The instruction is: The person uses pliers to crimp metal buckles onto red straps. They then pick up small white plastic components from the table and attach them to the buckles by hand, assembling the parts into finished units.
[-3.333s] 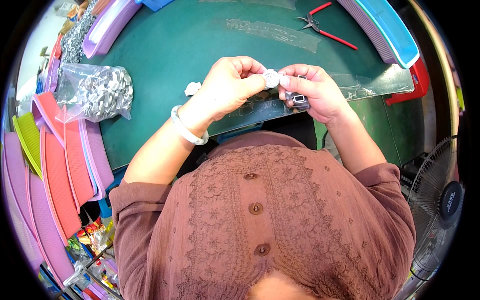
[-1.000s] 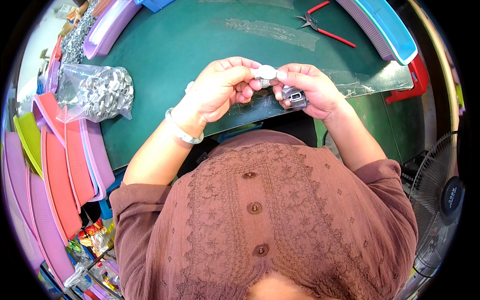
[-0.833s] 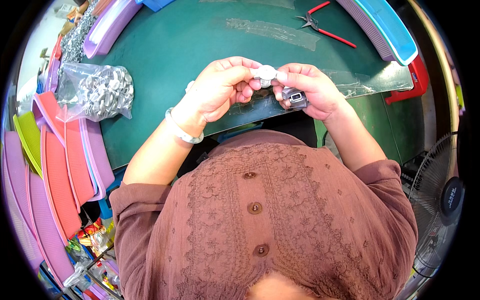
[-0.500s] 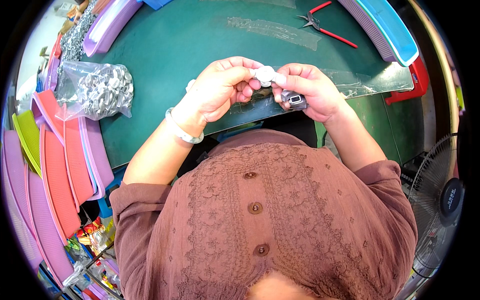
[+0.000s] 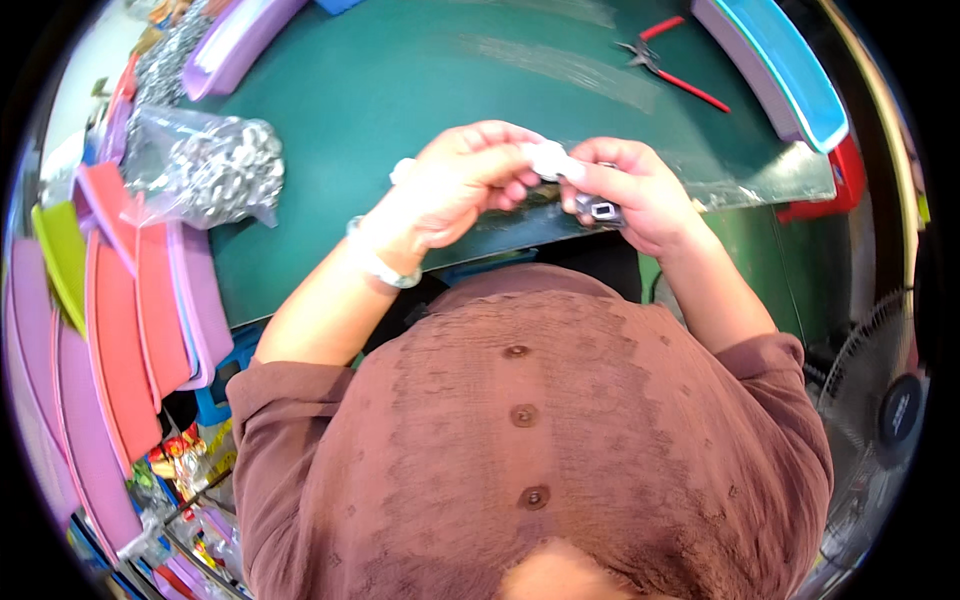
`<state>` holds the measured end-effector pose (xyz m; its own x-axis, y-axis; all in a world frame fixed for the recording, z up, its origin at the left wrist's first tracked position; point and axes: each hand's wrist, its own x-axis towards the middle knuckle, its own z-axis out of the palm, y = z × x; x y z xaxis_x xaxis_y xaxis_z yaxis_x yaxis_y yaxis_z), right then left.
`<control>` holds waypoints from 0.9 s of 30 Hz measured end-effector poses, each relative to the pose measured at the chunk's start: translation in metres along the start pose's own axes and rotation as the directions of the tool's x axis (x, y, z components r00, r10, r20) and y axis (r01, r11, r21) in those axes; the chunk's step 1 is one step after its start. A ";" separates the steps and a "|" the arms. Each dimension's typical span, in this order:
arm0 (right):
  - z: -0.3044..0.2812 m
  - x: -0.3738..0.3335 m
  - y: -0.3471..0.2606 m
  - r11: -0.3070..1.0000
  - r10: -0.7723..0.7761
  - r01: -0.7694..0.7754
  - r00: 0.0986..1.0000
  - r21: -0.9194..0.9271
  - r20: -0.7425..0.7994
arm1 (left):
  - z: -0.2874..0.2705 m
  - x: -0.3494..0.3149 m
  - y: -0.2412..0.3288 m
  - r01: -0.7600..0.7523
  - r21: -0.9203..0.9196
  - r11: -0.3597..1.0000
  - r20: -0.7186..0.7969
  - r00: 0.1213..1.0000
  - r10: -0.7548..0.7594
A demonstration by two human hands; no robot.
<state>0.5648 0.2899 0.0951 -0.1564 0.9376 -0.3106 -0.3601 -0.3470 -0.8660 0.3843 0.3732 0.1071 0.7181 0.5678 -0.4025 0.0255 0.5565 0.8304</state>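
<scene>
Above the near edge of the green tabletop [image 5: 380, 90], my two hands meet at a small round pale disc-like piece [image 5: 545, 158], blurred now. Thumb and fingers of my left hand [image 5: 462, 185] pinch its left side. My right hand [image 5: 648, 200] grips its right side between thumb and forefinger. Tucked under the curled fingers of that right hand is a dark, shiny piece with a silver rectangular frame [image 5: 602, 211], its kind unclear. A small white thing [image 5: 402, 171] shows behind my left hand, mostly hidden.
A clear plastic bag of small silver metal parts [image 5: 232, 170] lies on the left. Red-handled pliers [image 5: 675, 75] rest at the far right, near a blue-and-purple basket [image 5: 790, 75]. Stacked coloured baskets [image 5: 125, 350] line the left; a fan [image 5: 885, 400] stands at right.
The whole view has shifted slightly, moving the scene a little to the right. Both hands still hold the round piece, which now looks blurred and more covered by the fingers.
</scene>
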 end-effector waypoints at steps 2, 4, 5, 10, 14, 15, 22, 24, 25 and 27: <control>-0.002 -0.001 0.002 0.998 -0.024 0.025 1.000 -0.064 0.010 | 0.000 -0.005 -0.002 -0.033 0.031 0.999 -0.020 0.999 0.033; 0.002 -0.003 -0.001 0.995 -0.019 0.017 1.000 -0.094 -0.019 | -0.010 -0.010 0.006 -0.079 0.015 0.997 0.040 0.996 0.078; 0.002 -0.006 -0.002 0.992 -0.031 0.022 0.997 -0.128 -0.073 | -0.021 -0.017 0.019 -0.149 0.100 0.984 -0.024 0.988 0.152; -0.017 -0.006 -0.002 0.996 -0.086 0.087 0.995 0.012 -0.049 | -0.094 -0.058 0.078 -0.403 0.709 0.579 -0.304 0.566 0.766; -0.028 -0.008 -0.009 0.995 -0.098 0.098 0.994 0.012 -0.051 | -0.213 -0.113 0.139 0.108 0.940 0.324 -0.335 0.106 0.936; -0.031 -0.007 -0.010 0.995 -0.098 0.099 0.994 0.006 -0.055 | -0.230 -0.124 0.150 0.299 0.890 0.345 -0.385 0.087 0.919; -0.035 -0.013 -0.027 0.991 -0.109 0.103 0.992 -0.088 -0.064 | -0.306 -0.127 0.172 0.584 0.740 0.335 -0.558 0.253 0.790; -0.041 -0.017 -0.033 0.983 -0.098 0.084 0.992 -0.165 -0.078 | -0.333 -0.115 0.171 0.530 0.783 0.325 -0.566 0.393 0.725; -0.042 -0.015 -0.039 0.974 -0.091 0.069 0.992 -0.218 -0.092 | -0.328 -0.106 0.173 0.461 0.783 0.417 -0.610 0.439 0.660; -0.041 -0.022 -0.047 0.947 -0.061 0.013 0.988 -0.320 -0.142 | -0.313 -0.094 0.165 0.416 0.746 0.519 -0.665 0.503 0.552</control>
<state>0.6232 0.2868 0.1266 -0.0017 0.9509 -0.3095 -0.0494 -0.3092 -0.9497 0.1035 0.6013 0.1620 -0.0871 0.9962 0.0001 0.8311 0.0726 0.5514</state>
